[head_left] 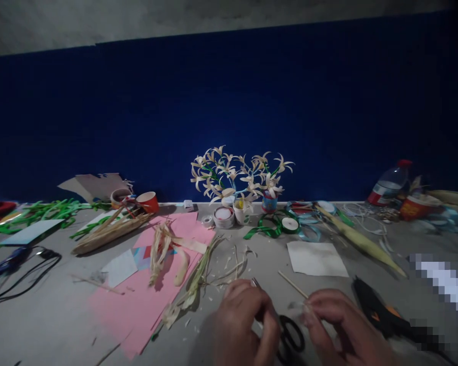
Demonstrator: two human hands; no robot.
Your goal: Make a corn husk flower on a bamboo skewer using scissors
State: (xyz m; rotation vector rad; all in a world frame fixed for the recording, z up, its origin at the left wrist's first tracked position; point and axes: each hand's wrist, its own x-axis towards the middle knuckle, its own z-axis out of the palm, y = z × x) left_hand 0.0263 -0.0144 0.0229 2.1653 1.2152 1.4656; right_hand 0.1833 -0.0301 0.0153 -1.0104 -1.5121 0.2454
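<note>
While the right hand (334, 325) grasps a thin, straw-coloured stick (292, 283) near the front of the grey tabletop (53, 325), the left hand (246, 323) is curled just beside black-handled scissors (292, 334); whether it grips anything, I cannot tell. A black glue gun with an orange trigger (379, 310) lies near the right hand. Beyond the stick rests a white paper sheet (316, 259), and farther back stand cream-petalled artificial flowers (231, 170).
</note>
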